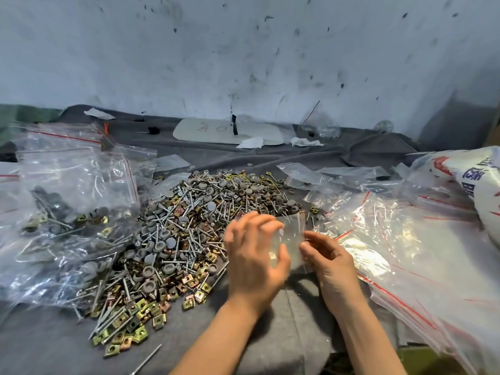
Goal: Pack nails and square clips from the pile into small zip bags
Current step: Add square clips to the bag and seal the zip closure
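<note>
Huge hardware pile here; just right of it my left hand curls round a small zip bag, right hand pinching its edge. Guessing I'm opening it, so next: spread the mouth wide.

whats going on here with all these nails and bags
A person is packing hardware by hand. The left hand and right hand hold one small zip bag between them, with what looks like one yellow clip inside. The pile of nails and square clips lies to its left, filled bags beyond that, and empty bags on the right.
</note>
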`<move>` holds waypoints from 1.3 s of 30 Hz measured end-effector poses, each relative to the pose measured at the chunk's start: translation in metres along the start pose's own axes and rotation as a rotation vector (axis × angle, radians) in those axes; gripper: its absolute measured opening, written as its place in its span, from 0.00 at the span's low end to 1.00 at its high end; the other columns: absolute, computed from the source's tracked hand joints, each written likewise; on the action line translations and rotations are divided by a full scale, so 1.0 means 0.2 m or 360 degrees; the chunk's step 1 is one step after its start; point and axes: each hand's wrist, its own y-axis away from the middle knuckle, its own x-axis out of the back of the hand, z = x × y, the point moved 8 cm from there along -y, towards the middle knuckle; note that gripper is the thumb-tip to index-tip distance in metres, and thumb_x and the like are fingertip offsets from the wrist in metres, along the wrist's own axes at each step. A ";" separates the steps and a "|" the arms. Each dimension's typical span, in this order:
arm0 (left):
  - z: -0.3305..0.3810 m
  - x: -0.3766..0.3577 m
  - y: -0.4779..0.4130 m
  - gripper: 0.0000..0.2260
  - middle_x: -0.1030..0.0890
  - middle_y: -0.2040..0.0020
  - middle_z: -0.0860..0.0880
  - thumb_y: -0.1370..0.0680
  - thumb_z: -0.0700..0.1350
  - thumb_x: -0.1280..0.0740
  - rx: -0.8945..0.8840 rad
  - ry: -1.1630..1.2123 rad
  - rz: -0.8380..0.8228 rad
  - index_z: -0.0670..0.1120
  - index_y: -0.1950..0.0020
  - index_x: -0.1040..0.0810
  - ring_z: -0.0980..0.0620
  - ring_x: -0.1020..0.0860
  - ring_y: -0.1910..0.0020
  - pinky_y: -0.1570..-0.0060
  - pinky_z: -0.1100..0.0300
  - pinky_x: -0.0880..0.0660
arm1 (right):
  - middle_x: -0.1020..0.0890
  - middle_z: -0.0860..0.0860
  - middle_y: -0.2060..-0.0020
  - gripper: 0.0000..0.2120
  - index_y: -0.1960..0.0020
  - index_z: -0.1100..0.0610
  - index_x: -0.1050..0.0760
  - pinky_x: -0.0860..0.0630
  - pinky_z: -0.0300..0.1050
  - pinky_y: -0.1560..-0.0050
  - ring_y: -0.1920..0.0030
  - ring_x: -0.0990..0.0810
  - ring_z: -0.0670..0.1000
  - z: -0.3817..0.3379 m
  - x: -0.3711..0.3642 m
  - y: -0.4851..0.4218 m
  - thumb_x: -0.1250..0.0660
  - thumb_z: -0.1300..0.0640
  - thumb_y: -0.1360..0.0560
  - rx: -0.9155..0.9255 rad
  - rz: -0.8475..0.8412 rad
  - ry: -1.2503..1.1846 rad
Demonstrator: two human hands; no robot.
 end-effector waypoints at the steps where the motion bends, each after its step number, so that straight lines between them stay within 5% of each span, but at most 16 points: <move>1: 0.05 -0.03 0.02 0.16 0.23 0.46 0.51 0.29 0.47 0.35 -0.0102 -0.0065 -0.0104 0.51 0.42 0.30 0.50 0.28 0.39 0.33 0.45 0.39 | 0.16 0.48 0.64 0.10 0.59 0.51 0.15 0.24 0.33 0.62 0.63 0.20 0.43 -0.01 -0.01 0.00 0.28 0.61 0.38 0.0003 -0.0008 0.0001; 5: 0.09 -0.13 0.06 0.17 0.22 0.48 0.53 0.29 0.50 0.36 -0.0129 -0.0025 -0.0505 0.50 0.40 0.26 0.51 0.27 0.42 0.34 0.42 0.37 | 0.21 0.47 0.71 0.07 0.66 0.52 0.18 0.27 0.32 0.69 0.71 0.25 0.43 -0.01 -0.04 0.02 0.30 0.63 0.36 -0.0040 -0.0028 -0.0247; 8: 0.05 -0.15 0.06 0.21 0.23 0.44 0.51 0.28 0.50 0.37 0.0103 0.0365 -0.0692 0.49 0.35 0.27 0.52 0.27 0.42 0.38 0.52 0.31 | 0.22 0.49 0.70 0.06 0.65 0.52 0.23 0.27 0.33 0.68 0.69 0.24 0.44 0.00 -0.10 0.06 0.31 0.63 0.36 -0.0052 -0.0062 -0.0385; 12: 0.01 -0.13 0.05 0.19 0.21 0.44 0.51 0.28 0.42 0.34 0.0262 0.0679 -0.0608 0.47 0.36 0.25 0.58 0.24 0.45 0.42 0.66 0.29 | 0.21 0.52 0.67 0.07 0.60 0.56 0.24 0.23 0.37 0.63 0.66 0.21 0.47 0.01 -0.17 0.08 0.31 0.65 0.35 -0.0042 -0.0146 -0.0464; 18: -0.01 -0.14 0.05 0.12 0.18 0.49 0.52 0.26 0.40 0.33 0.0304 0.0659 -0.0568 0.45 0.43 0.21 0.61 0.22 0.52 0.49 0.73 0.29 | 0.21 0.49 0.71 0.15 0.60 0.56 0.29 0.23 0.37 0.68 0.69 0.22 0.47 -0.03 -0.11 0.06 0.38 0.76 0.29 0.0029 -0.0037 -0.0202; 25: -0.03 -0.15 0.05 0.05 0.17 0.56 0.51 0.25 0.38 0.32 0.0417 0.0689 -0.0619 0.43 0.51 0.19 0.58 0.21 0.58 0.54 0.66 0.26 | 0.26 0.51 0.75 0.25 0.46 0.49 0.30 0.31 0.37 0.75 0.76 0.30 0.48 0.00 -0.08 0.06 0.44 0.78 0.28 0.0053 0.0069 -0.0073; 32: -0.01 -0.17 0.06 0.08 0.17 0.55 0.50 0.26 0.37 0.29 0.0407 0.0752 -0.0736 0.42 0.48 0.19 0.60 0.22 0.58 0.56 0.70 0.27 | 0.29 0.60 0.68 0.29 0.42 0.43 0.28 0.31 0.41 0.70 0.68 0.31 0.53 -0.01 -0.07 0.06 0.39 0.76 0.29 0.0079 0.0041 0.0081; 39: -0.03 -0.18 0.07 0.09 0.17 0.56 0.47 0.27 0.33 0.31 0.0514 0.0820 -0.0768 0.40 0.49 0.19 0.55 0.19 0.58 0.51 0.60 0.22 | 0.30 0.47 0.76 0.32 0.38 0.42 0.28 0.32 0.34 0.75 0.76 0.31 0.43 -0.05 -0.09 0.09 0.39 0.76 0.28 0.0152 -0.0073 0.0182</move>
